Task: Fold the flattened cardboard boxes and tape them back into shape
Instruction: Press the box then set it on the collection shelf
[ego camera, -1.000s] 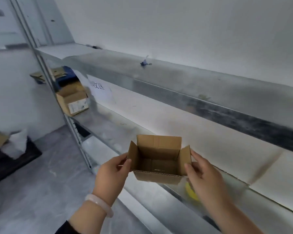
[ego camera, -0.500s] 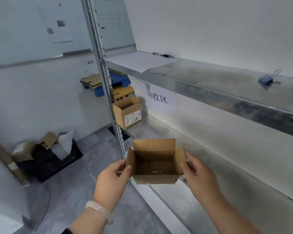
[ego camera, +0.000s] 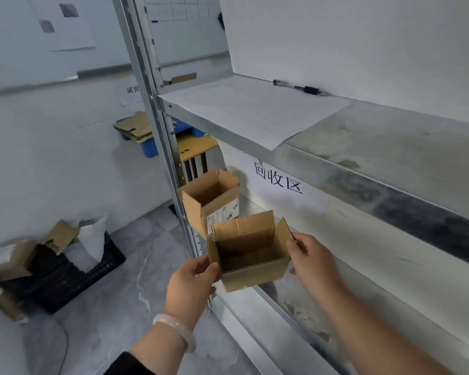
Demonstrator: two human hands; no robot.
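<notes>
Risk first. My left grip (ego camera: 192, 282) pinches the left flap of the small box (ego camera: 251, 255), thumb inside and fingers outside. That flap is only a thin card hinge, so if I squeeze or twist, I judge it may crease or let the box swing. At the box's 11 o'clock the larger box (ego camera: 209, 201) stands open on the lower shelf (ego camera: 295, 320), close by; set mine down carelessly and I could knock it. The small box hangs in the air at 6 o'clock of my view, mouth up with its flaps standing, about over the shelf's front lip and resting on nothing. I cannot see its bottom or any tape there; if the bottom is loose, it may splay on landing. My right grip (ego camera: 313, 262) holds the right wall and flap, fingers curled at the edge. If one side lets go early, the box tips off the lip to the floor.

Materials next. At 8 o'clock the black crate (ego camera: 73, 277) is ribbed plastic, stuffed with torn card and white sheet. Both boxes are matt brown corrugated card, fluted at the cut edge, and by my guess light and stiff. The shelf is dull galvanised metal, mottled and smooth, probably slippery under card
</notes>
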